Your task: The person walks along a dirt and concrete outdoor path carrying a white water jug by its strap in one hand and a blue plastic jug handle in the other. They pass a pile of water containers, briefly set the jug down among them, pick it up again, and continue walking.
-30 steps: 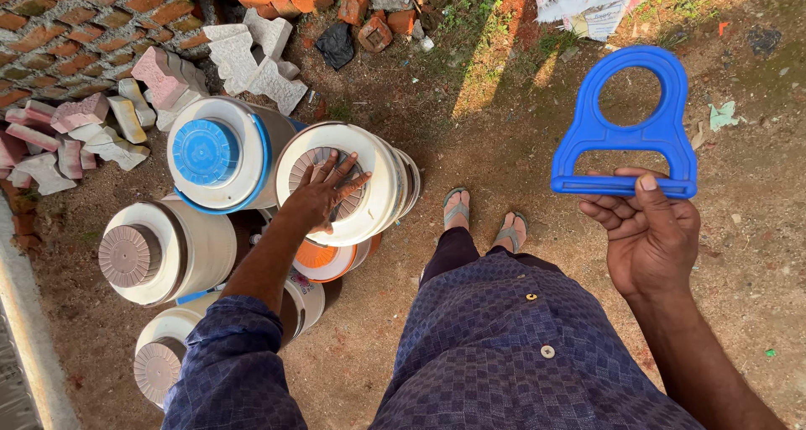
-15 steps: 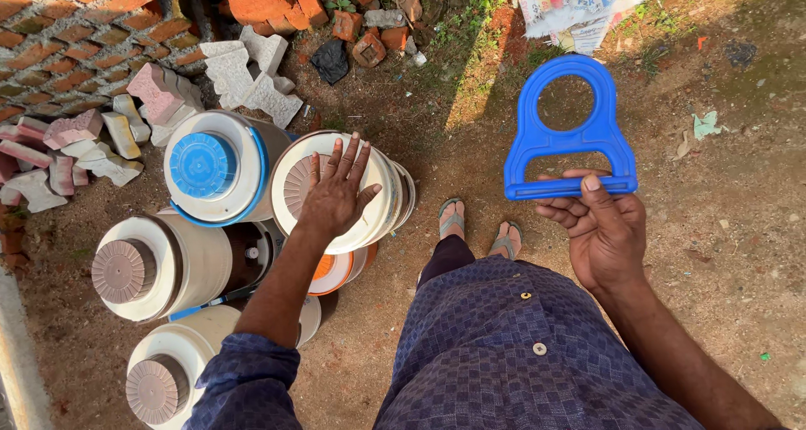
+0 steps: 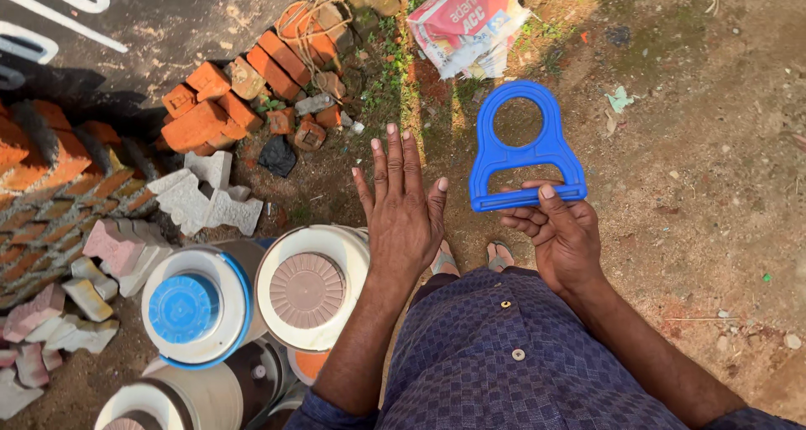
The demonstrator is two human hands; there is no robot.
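Crumpled red-and-white printed sack (image 3: 470, 23) on ground, well beyond both hands. Right hand (image 3: 558, 233) grips blue plastic handle frame (image 3: 525, 149) by its bottom bar, ring end pointing away. Left hand (image 3: 403, 212) flat open, fingers spread, empty, hovering just right of white jar with brown lid (image 3: 309, 287); blue-lidded jar (image 3: 191, 306) further left.

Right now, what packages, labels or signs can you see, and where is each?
Sack: top centre on the ground beyond the blue handle; crumpled, white and red, printed.
Painted markings: top left, white strokes on a dark surface, cut off by the frame.
Labels on the cans: none visible.
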